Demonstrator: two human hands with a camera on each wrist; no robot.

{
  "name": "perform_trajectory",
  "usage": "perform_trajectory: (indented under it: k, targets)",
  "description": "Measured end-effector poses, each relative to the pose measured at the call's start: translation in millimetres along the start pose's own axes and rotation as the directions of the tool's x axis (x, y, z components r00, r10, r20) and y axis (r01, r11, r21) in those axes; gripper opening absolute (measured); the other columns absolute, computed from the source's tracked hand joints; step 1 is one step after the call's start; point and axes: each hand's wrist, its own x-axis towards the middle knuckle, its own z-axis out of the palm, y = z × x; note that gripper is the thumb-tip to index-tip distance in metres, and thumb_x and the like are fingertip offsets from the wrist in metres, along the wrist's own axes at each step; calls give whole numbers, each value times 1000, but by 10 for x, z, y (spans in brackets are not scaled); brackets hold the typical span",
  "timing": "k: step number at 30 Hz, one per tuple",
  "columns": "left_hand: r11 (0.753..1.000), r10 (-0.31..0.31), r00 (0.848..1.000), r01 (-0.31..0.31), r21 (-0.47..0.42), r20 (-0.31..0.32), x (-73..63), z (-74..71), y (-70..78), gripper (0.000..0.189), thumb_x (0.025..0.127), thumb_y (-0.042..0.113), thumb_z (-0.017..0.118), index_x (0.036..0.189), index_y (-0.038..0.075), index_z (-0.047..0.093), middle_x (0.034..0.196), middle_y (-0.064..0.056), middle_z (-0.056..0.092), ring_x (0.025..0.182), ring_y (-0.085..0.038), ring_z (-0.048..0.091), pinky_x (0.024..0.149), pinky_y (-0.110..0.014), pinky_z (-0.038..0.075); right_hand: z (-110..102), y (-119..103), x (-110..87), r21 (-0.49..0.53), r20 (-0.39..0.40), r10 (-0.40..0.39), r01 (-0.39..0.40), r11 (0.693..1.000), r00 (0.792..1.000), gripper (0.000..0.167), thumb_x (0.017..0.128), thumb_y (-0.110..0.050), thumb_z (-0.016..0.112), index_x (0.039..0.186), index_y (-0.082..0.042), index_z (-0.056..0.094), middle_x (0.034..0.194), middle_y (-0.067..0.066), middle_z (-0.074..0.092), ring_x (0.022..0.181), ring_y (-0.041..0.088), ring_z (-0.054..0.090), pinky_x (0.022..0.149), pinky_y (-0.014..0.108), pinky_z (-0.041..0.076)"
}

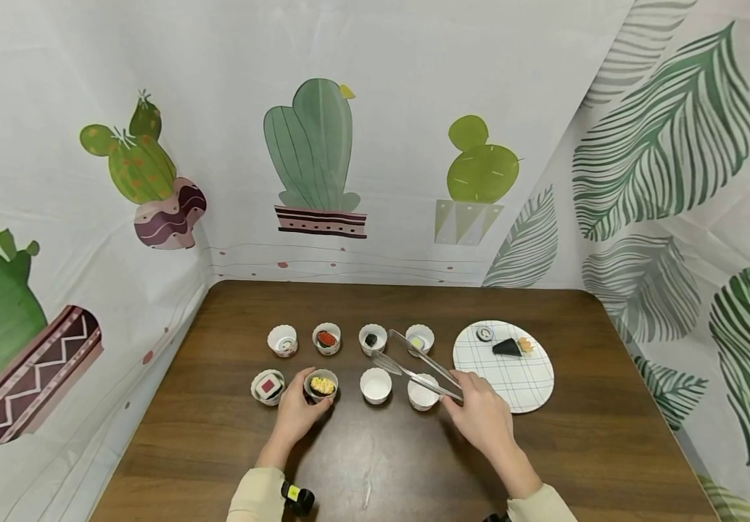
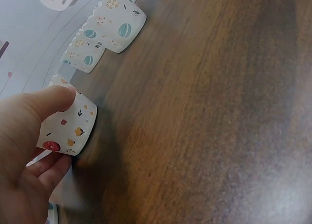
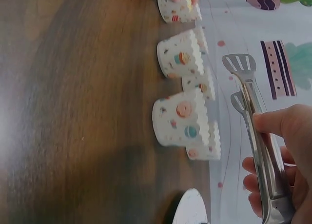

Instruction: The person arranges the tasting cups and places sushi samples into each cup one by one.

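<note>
My left hand grips a patterned paper cup, thumb on one side and fingers on the other. Inside that cup sits a sushi piece topped with yellow bits. In my right hand is a pair of metal tongs, its slotted ends spread apart. From the head view, the tongs reach over the two right front cups, both showing bare white insides: one cup left of the other cup. Left of my left hand stands a cup with a white, red-centred piece.
Behind, a row of cups holds a small roll, a red-topped piece, a dark piece and a yellow-green-centred piece. A checked oval plate on the right carries a roll and a black cone.
</note>
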Motion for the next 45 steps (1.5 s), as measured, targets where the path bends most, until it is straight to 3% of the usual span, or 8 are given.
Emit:
perform_trajectory:
  k: [8, 16, 37, 45]
  targets:
    - [1000, -6, 1000, 6, -5, 17, 7, -20, 15, 67, 63, 16, 82, 122, 2, 52, 113, -17, 62, 102, -33, 59, 85, -47, 45, -43, 179, -5, -2, -30, 66, -66, 998, 997, 44, 68, -29, 77, 106, -10, 65, 87, 7, 65, 77, 27, 63, 54, 43, 47]
    - [1000, -13, 1000, 13, -5, 25, 18, -28, 23, 67, 64, 16, 82, 122, 2, 52, 113, -17, 62, 102, -33, 58, 85, -47, 44, -73, 351, -14, -1, -50, 130, -131, 991, 990, 44, 69, -29, 75, 107, -9, 65, 92, 9, 66, 85, 30, 63, 60, 47, 48]
    - [1000, -15, 999, 15, -10, 32, -2, -31, 35, 67, 64, 16, 81, 122, 2, 52, 114, -16, 61, 102, -32, 58, 84, -47, 44, -204, 786, -95, -40, -82, 182, -186, 982, 980, 40, 70, -22, 72, 104, -4, 64, 87, 17, 64, 81, 39, 60, 58, 52, 46]
    - [1000, -7, 1000, 8, -9, 27, -7, -29, 39, 67, 64, 16, 82, 122, 1, 52, 114, -17, 62, 102, -32, 58, 85, -47, 44, -252, 957, -67, -63, -104, 162, -169, 984, 981, 41, 69, -18, 73, 103, 3, 62, 87, 24, 62, 77, 43, 58, 58, 53, 46]
